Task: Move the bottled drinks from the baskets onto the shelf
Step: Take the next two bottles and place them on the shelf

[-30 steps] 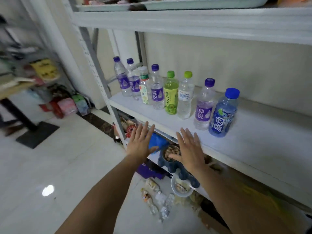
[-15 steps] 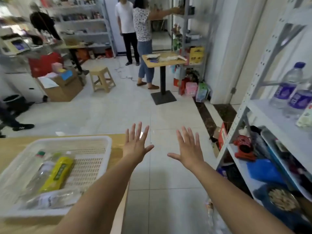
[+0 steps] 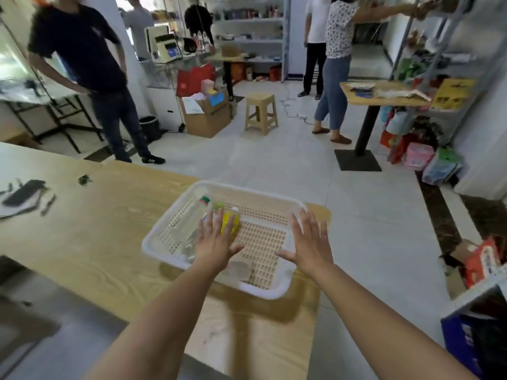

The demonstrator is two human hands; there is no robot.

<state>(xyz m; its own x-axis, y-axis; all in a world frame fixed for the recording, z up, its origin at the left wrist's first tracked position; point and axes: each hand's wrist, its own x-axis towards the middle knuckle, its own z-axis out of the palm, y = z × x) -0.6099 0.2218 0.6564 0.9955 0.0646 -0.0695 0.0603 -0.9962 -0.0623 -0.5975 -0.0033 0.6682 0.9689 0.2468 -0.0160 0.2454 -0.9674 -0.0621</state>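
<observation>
Both forearms reach forward over a wooden table (image 3: 90,242). The left hand (image 3: 212,246) is spread flat with fingers wide, holding nothing, above the near left part of a white basket (image 3: 274,293). The right hand (image 3: 310,246) is spread just as wide and empty, over the basket's right rim. Under and just beyond the left fingers lie the drinks: a yellow bottle (image 3: 231,224) partly hidden by the fingertips and a clear bottle (image 3: 192,218) to its left, both on their sides. Left of the hands, dark items (image 3: 23,192) rest on the table. Farther off stand a stool (image 3: 260,112), a cardboard box (image 3: 207,116) and several people.
</observation>
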